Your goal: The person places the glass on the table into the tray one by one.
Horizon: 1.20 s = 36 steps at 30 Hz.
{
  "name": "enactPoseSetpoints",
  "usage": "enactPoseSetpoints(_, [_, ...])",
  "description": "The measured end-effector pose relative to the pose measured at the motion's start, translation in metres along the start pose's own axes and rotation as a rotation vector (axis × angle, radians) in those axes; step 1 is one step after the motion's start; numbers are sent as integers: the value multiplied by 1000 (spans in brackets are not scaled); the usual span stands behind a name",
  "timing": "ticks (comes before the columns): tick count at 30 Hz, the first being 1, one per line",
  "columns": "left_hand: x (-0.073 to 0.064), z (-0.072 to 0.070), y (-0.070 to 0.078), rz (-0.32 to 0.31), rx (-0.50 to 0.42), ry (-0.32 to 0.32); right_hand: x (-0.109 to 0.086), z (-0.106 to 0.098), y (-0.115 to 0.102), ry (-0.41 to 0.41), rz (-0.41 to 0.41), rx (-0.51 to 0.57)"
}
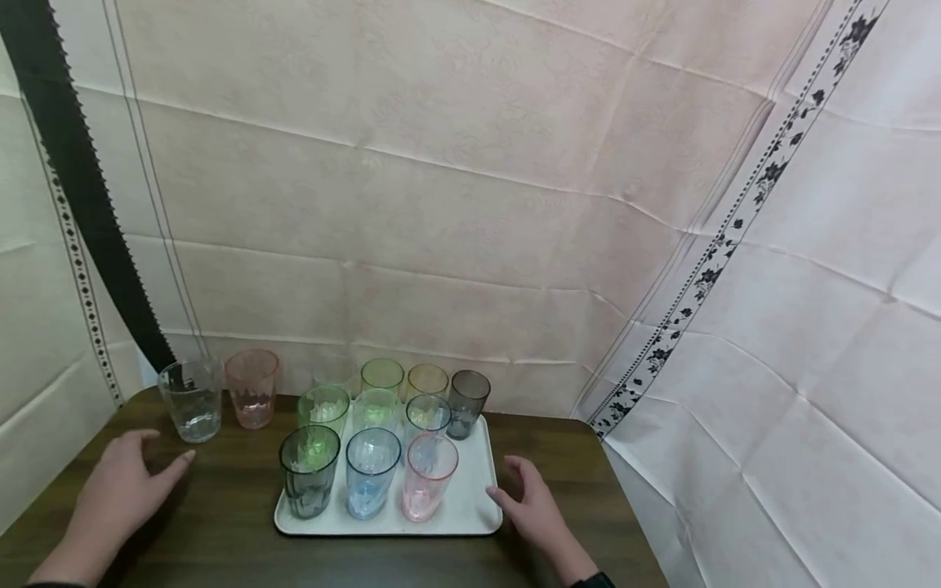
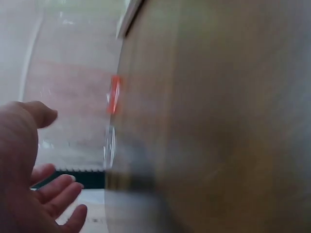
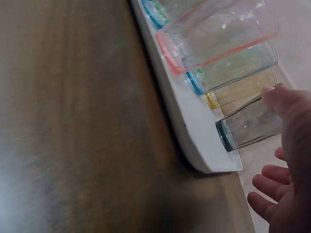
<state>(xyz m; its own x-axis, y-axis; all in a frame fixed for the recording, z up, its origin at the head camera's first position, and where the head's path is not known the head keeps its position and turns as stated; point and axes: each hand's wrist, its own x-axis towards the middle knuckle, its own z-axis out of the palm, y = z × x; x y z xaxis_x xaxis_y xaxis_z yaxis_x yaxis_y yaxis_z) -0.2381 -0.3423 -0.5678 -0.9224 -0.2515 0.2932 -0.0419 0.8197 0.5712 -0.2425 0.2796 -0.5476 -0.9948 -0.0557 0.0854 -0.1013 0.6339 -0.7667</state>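
Observation:
My left hand (image 1: pixel 118 494) hovers over the table's left side, thumb and fingers spread, with nothing in it. Just beyond its fingertips stands a clear glass (image 1: pixel 193 404), and a pinkish-orange glass (image 1: pixel 253 392) is beside that one. Off the right edge of a white tray (image 1: pixel 474 482), my right hand (image 1: pixel 537 510) is held with thumb and fingers apart, also holding nothing. Several tinted glasses stand upright on the tray. A dark green-grey glass (image 1: pixel 309 482), a blue glass (image 1: pixel 371 482) and a pink glass (image 1: pixel 429 486) form its front row. A grey glass (image 1: pixel 467 400) is at the back right corner.
Behind the front row are green (image 1: pixel 323 408), yellow-rimmed (image 1: pixel 428 382) and other pale glasses. The brown wooden table (image 1: pixel 243 543) ends at a pale cloth wall (image 1: pixel 456 180) behind. More cloth (image 1: pixel 809 392) hangs along the right side, and a black strip (image 1: pixel 88 188) slants down at the left.

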Motion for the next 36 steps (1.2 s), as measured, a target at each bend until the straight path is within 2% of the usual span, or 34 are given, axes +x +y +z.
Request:
enactPoseSetpoints(4, [26,-2,-8,-73,-90,-12,-15,0,3,-22,-73,-82])
enactPoseSetpoints(8, [46,1,-10,-163,-198,-54,-26,2,5,-53,-84,-136])
enactPoseSetpoints(11, [56,7,-8,-180,-274,-55,-31,3,4,-77,-75,-145])
enactPoseSetpoints(15, [64,15,-7,-178,-392,-76,-37,3,4,-84,-107,-164])
enactPoseSetpoints(18, [68,20,-7,-211,-445,-97,-41,4,6,-87,-136,-182])
enactPoseSetpoints(22, [69,24,-6,-235,-438,-93,-44,4,7,-88,-148,-193])
enactPoseSetpoints(36, [70,25,1,-259,-394,-40,-51,-1,2,-72,-142,-203])
